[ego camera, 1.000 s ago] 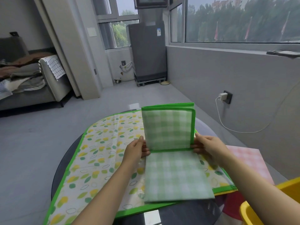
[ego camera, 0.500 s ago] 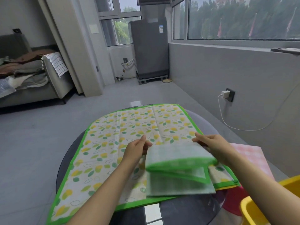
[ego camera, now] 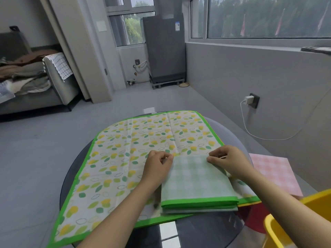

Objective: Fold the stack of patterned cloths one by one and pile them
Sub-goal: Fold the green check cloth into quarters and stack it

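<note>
Table [ego camera: 75, 174] surface is dark, round and glossy, and it carries a large leaf-print cloth [ego camera: 125, 158] with a green border that lies flat and covers most of the top. Your room has a grey floor, a grey sofa [ego camera: 32, 90] at far left, a grey refrigerator [ego camera: 164, 49] by the far window, and a wall charger [ego camera: 249, 100] with a white cable on the right-hand wall. A pink checked cloth [ego camera: 274, 172] lies beyond your right wrist, and a yellow bin [ego camera: 295, 221] sits at the lower right corner. The green checked cloth [ego camera: 195, 181] rests folded on the leaf-print cloth, directly between your two hands and extending from your fingertips back toward your body. Its stacked green-bound edges face you, its fold line lies at your fingertips on the far side, and its long axis runs roughly left to right, tilted slightly clockwise. Your left hand [ego camera: 157, 167] has its fingers curled and pinching the far left corner of the green checked cloth. Your right hand [ego camera: 229, 161] has its fingers curled and pinching the far right corner. Compared with half a second ago, the upper flap that you held raised above the lower layers has come down flat, and both hands have shifted from the sides of the panel to its far corners. One second ago that panel stood upright.
</note>
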A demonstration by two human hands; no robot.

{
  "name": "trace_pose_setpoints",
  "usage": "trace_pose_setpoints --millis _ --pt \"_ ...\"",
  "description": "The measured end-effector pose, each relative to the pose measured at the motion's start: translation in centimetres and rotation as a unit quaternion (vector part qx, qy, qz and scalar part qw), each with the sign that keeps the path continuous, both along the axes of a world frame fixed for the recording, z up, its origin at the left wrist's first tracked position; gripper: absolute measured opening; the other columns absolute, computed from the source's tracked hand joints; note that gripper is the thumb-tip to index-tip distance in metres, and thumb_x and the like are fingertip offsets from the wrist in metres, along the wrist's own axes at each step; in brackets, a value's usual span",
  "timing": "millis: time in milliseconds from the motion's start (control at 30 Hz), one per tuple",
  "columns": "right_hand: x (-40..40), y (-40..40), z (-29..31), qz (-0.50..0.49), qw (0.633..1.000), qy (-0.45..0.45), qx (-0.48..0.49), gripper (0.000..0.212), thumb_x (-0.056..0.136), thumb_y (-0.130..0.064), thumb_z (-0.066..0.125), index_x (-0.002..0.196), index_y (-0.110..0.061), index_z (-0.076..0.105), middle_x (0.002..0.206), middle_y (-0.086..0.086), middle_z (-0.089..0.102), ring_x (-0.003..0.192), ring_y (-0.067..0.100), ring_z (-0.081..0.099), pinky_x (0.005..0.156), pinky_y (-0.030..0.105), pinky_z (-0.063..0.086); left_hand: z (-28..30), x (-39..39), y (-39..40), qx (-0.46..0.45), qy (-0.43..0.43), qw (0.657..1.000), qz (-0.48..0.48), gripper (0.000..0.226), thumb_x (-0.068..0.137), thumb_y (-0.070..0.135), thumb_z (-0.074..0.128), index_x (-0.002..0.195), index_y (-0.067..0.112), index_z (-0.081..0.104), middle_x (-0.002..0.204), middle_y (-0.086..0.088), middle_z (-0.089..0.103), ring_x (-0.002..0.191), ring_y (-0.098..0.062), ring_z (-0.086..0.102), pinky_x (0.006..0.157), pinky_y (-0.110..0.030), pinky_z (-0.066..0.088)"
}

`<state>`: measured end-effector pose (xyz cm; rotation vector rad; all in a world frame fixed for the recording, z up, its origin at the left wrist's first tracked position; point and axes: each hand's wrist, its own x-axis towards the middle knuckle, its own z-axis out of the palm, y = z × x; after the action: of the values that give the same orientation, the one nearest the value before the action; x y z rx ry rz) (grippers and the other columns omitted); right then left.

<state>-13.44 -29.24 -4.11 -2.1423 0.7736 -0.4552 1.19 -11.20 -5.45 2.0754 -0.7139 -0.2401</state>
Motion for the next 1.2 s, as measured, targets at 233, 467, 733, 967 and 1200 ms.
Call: trace_pose_setpoints --millis 233,467,733,967,1200 --pt "0.0 1.6 -1.3 0.026 0.992 0.036 -0.114 0.035 0.083 -0.029 0.067 0.114 -0.013 0.064 0.107 -0.004 0.049 0.099 0.018 0.055 0.091 0.024 0.042 0.2 -1.8 -0.2 0.174 -0.193 0.965 -0.027 0.037 0.096 0.043 0.042 0.124 0.024 0.057 0.115 0.003 0.042 0.116 -0.016 0.033 0.102 -0.027 0.025" --pt "-0.3 4.6 -1.8 0.043 0.942 0.195 -0.271 0.055 0.093 -0.054 0.023 0.144 -0.034 0.028 0.149 0.010 0.028 0.136 0.029 0.024 0.113 0.037 0.018 -0.7 -4.9 -1.8 0.284 -0.238 0.913 -0.170 0.054 0.101 0.034 0.021 0.152 0.024 0.009 0.160 0.002 0.000 0.147 -0.014 -0.007 0.116 -0.033 -0.013" --pt "-0.4 4.9 -3.2 0.080 0.932 0.246 -0.254 0.088 0.066 -0.062 -0.019 0.148 -0.031 -0.009 0.157 0.004 -0.016 0.144 0.021 -0.017 0.116 0.036 -0.012 -1.6 -4.3 -1.1 0.326 -0.241 0.896 -0.181 0.059 0.101 0.045 0.013 0.151 0.023 -0.008 0.158 0.004 -0.018 0.144 -0.010 -0.020 0.115 -0.032 -0.018" --pt "-0.5 5.0 -3.1 0.043 0.935 0.248 -0.251 0.077 0.083 -0.056 -0.008 0.149 -0.015 -0.009 0.157 0.002 -0.013 0.145 0.019 -0.010 0.117 0.036 -0.010 -1.5 -3.6 0.9 0.322 -0.194 0.917 -0.134 0.058 0.102 0.040 0.014 0.151 0.019 -0.009 0.157 0.003 -0.020 0.144 -0.009 -0.020 0.117 -0.033 -0.015" --pt "-1.3 5.3 -2.3 -0.062 0.966 0.107 -0.225 0.049 0.093 -0.034 0.048 0.134 -0.005 0.044 0.126 0.014 0.048 0.118 0.032 0.041 0.100 0.038 0.031 -1.0 -4.0 1.7 0.189 -0.206 0.960 -0.002 0.037 0.100 0.032 0.038 0.131 0.023 0.055 0.142 0.004 0.041 0.128 -0.016 0.035 0.102 -0.027 0.030"
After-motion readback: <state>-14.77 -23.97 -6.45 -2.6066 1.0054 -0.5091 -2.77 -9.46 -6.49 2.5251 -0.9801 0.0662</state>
